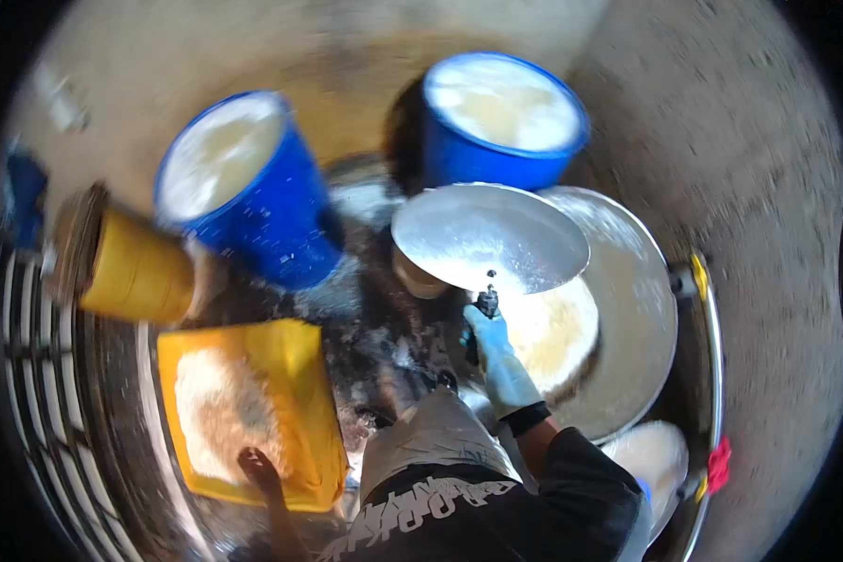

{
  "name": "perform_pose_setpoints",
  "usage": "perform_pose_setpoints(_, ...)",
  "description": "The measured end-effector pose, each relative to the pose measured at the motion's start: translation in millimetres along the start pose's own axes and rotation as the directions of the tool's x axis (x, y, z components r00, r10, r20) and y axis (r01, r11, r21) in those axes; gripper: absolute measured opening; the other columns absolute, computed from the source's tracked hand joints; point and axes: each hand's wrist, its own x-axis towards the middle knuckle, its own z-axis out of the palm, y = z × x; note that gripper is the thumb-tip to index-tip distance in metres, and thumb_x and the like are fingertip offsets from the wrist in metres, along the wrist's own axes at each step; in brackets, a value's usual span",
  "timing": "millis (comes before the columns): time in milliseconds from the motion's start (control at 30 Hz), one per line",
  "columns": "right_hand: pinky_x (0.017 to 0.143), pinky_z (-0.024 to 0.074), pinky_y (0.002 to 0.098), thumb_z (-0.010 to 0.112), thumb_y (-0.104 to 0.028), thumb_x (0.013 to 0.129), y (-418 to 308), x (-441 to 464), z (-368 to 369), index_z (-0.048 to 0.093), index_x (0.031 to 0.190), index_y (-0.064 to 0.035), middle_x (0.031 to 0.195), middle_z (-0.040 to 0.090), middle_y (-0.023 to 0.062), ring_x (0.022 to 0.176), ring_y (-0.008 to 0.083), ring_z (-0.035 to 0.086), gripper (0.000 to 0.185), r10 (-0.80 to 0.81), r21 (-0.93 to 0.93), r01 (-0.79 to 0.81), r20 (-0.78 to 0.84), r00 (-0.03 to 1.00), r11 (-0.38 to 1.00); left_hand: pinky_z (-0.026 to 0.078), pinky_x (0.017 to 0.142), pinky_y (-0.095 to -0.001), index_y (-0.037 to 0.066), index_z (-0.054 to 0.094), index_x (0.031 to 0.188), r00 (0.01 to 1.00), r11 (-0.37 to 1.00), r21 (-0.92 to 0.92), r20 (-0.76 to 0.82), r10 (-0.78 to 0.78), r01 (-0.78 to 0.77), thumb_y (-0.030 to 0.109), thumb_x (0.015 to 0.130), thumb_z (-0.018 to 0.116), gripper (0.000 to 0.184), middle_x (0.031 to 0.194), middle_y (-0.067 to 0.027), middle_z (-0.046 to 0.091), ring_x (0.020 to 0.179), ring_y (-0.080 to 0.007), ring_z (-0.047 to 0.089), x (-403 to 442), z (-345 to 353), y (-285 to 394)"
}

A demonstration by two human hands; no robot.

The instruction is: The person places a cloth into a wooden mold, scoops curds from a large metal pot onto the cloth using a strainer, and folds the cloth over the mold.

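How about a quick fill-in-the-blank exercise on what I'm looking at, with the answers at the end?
1. The right hand grips the metal pan by its ____.
2. Unlike the right hand, the left hand wears no ____.
3. The barrel just behind the metal pan is coloured ____.
4. The container by the left hand is coloured ____.

Missing words: handle; glove; blue; yellow.

a stained wall (347, 56) behind, a rough wall (768, 234) right, dark floor (384, 253), slatted grating (49, 356) left.
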Motion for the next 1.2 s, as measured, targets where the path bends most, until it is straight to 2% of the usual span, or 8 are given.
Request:
perform_pose_setpoints(100, 0.045, 0.0487, 0.0340, 0.069, -0.015, 0.086, 42.3, 64.3, -156.7, 0.055, 0.097, -0.0086, 0.067, 0.056, 0.0035, 0.049, 0.0143, 0.053, 0.019, 0.271, 0.221, -0.253, -0.058, 0.961, 0.942, 0.052, 0.073, -0.0169, 0.005, 0.056, 0.116, 0.904, 0.949, -0.306, 0.423, 0.067, 0.073, 0.008, 0.097, 0.052, 0.019, 0.109, -0.0013, 0.057, 0.090, -0.0071, 0.057, -19.0, 52.7, 91.8)
perform_pose_setpoints(200, 0.039, 0.0455, 0.0348, 0.062, -0.017, 0.090, 96.7, 122.7, -266.7, 0.054, 0.096, -0.0093, 0.063, 0.053, 0.0038, 0.045, 0.0160, 0.051, 0.013, 0.439, 0.417, -0.300, -0.292, 0.850, 0.858, 0.061, 0.065, -0.0312, 0.006, 0.057, 0.119, 0.693, 0.865, -0.501, 0.627, 0.356, 0.009, 0.003, 0.098, 0.055, 0.022, 0.098, -0.0040, 0.061, 0.081, -0.0121, 0.061, -37.5, 129.7, 131.4)
perform_pose_setpoints(233, 0.036, 0.0439, 0.0350, 0.058, -0.016, 0.091, 103.3, 134.5, -291.1, 0.054, 0.098, -0.0090, 0.061, 0.051, 0.0043, 0.043, 0.0170, 0.049, 0.011, 0.513, 0.456, -0.334, -0.354, 0.782, 0.825, 0.058, 0.065, -0.0302, 0.006, 0.058, 0.121, 0.619, 0.817, -0.466, 0.765, 0.178, 0.341, 0.011, 0.099, 0.058, 0.023, 0.098, -0.0049, 0.064, 0.079, -0.0137, 0.065, -50.7, 135.2, 177.9)
perform_pose_setpoints(433, 0.036, 0.0358, 0.0321, 0.046, -0.013, 0.090, 133.5, 235.7, -359.7, 0.046, 0.111, -0.0167, 0.072, 0.051, 0.0065, 0.043, 0.0193, 0.044, 0.022, 0.349, 0.514, 0.242, -0.794, 0.498, 0.823, 0.052, 0.073, -0.0304, 0.007, 0.057, 0.128, 0.291, 0.969, 0.114, 0.940, -0.176, 0.218, 0.032, 0.101, 0.056, 0.037, 0.109, -0.0072, 0.069, 0.087, -0.0187, 0.071, -78.6, 176.3, 323.0)
perform_pose_setpoints(667, 0.056, 0.0415, 0.0343, 0.049, -0.008, 0.093, 262.5, 423.0, -369.8, 0.048, 0.138, -0.0172, 0.090, 0.062, 0.0059, 0.065, 0.0147, 0.049, 0.046, 0.249, 0.420, 0.509, -0.895, 0.371, 0.751, 0.052, 0.077, -0.0346, 0.006, 0.056, 0.130, 0.271, 0.935, 0.316, 0.897, -0.349, 0.159, 0.033, 0.102, 0.055, 0.039, 0.112, -0.0098, 0.070, 0.092, -0.0228, 0.071, -93.5, 196.0, 411.0)
perform_pose_setpoints(800, 0.043, 0.0445, 0.0335, 0.055, -0.019, 0.092, 213.4, 422.5, -354.9, 0.050, 0.096, -0.0185, 0.066, 0.048, 0.0014, 0.048, 0.0167, 0.051, 0.006, 0.498, 0.666, -0.187, -0.312, 0.809, 0.722, 0.052, 0.078, -0.0311, 0.003, 0.054, 0.132, 0.298, 0.871, 0.439, 0.820, -0.489, 0.219, 0.030, 0.102, 0.053, 0.040, 0.112, -0.0100, 0.070, 0.090, -0.0198, 0.071, -85.5, 208.4, 426.7)
perform_pose_setpoints(900, 0.038, 0.0372, 0.0307, 0.061, -0.023, 0.093, 242.7, 445.5, -365.0, 0.046, 0.070, -0.0202, 0.053, 0.042, -0.0042, 0.038, 0.0145, 0.042, 0.027, 0.562, 0.508, -0.541, 0.128, 0.817, 0.670, 0.051, 0.077, -0.0306, 0.003, 0.052, 0.133, 0.315, 0.863, 0.452, 0.804, -0.504, 0.226, 0.028, 0.102, 0.053, 0.040, 0.113, -0.0109, 0.069, 0.091, -0.0202, 0.071, -77.7, 209.9, 435.4)
perform_pose_setpoints(1200, 0.036, 0.0332, 0.0261, 0.066, -0.015, 0.090, 259.1, 380.0, -351.6, 0.044, 0.065, -0.0211, 0.049, 0.039, -0.0069, 0.035, 0.0110, 0.039, 0.034, 0.687, 0.461, -0.771, 0.381, 0.619, 0.439, 0.053, 0.078, -0.0348, 0.004, 0.043, 0.141, 0.343, 0.919, 0.234, 0.875, -0.341, 0.317, 0.028, 0.099, 0.060, 0.052, 0.112, -0.0130, 0.070, 0.092, -0.0241, 0.071, -85.2, 177.6, 391.8)
